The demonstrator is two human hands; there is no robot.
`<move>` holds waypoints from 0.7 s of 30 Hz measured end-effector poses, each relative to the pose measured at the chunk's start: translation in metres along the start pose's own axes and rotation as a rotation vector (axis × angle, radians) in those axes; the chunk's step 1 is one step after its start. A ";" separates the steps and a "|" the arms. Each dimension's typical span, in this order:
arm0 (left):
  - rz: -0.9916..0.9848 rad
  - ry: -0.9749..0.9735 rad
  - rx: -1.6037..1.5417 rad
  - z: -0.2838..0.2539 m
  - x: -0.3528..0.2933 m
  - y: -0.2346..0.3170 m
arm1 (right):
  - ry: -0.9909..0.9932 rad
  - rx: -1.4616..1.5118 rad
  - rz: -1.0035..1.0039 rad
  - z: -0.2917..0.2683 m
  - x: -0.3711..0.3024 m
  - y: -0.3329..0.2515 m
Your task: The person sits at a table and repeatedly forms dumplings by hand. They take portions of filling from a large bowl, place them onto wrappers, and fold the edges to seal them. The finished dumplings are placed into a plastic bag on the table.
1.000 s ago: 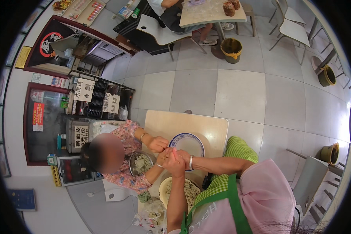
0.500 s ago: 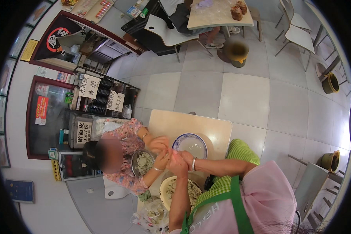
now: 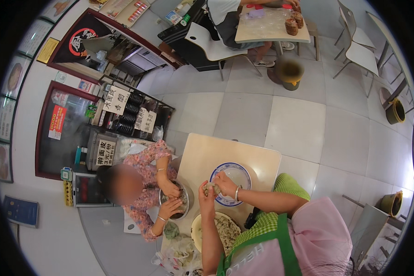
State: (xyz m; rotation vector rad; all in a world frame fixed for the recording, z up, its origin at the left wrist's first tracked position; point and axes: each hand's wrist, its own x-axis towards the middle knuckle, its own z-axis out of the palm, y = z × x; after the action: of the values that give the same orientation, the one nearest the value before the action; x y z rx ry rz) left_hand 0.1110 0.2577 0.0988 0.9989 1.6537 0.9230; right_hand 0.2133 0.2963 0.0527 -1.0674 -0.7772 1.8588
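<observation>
At a smooth, pale, round-cornered table [image 3: 204, 149], I hold a small pale lump [image 3: 211, 187] up between my hands, just left of a blue-rimmed dish [image 3: 239, 173]. My left hand [image 3: 207, 195] is curled nearly closed around it, apparently to cradle something soft; my right hand [image 3: 225, 184] meets it with bunched fingers, though how firmly they pinch, if at all, I cannot tell. The lump looks matte and uneven, its finer detail too small to read. Round and glossy, the dish lies under my right hand, probably set there for a short reach. Closer to me, a cream basin [image 3: 196, 232] holds a loose, crumbly heap [image 3: 226, 232], pale with dark flecks, placed, I judge, where either hand can get at it. To my left, a flower-sleeved co-worker [image 3: 149, 156] has both hands at a round metal bowl [image 3: 187, 209]. Beside the basin slumps a thin, crinkled plastic bag [image 3: 184, 250], near a soft green bundle [image 3: 171, 230].
</observation>
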 end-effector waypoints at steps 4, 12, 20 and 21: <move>0.056 0.074 -0.155 -0.005 0.007 -0.012 | 0.052 -0.238 -0.583 0.007 0.018 0.037; 0.371 0.325 0.090 0.017 -0.008 -0.007 | -0.035 0.170 0.229 0.004 -0.004 0.006; 0.882 0.374 0.525 0.046 -0.011 -0.026 | -0.263 0.417 0.463 0.002 0.022 0.027; 0.878 0.387 0.515 0.048 -0.010 -0.025 | -0.267 0.480 0.418 0.005 0.020 0.033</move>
State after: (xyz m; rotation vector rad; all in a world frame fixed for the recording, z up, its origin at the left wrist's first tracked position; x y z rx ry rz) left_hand 0.1544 0.2448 0.0669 2.1031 1.8220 1.3374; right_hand 0.1911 0.2982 0.0208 -0.7124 -0.2249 2.4175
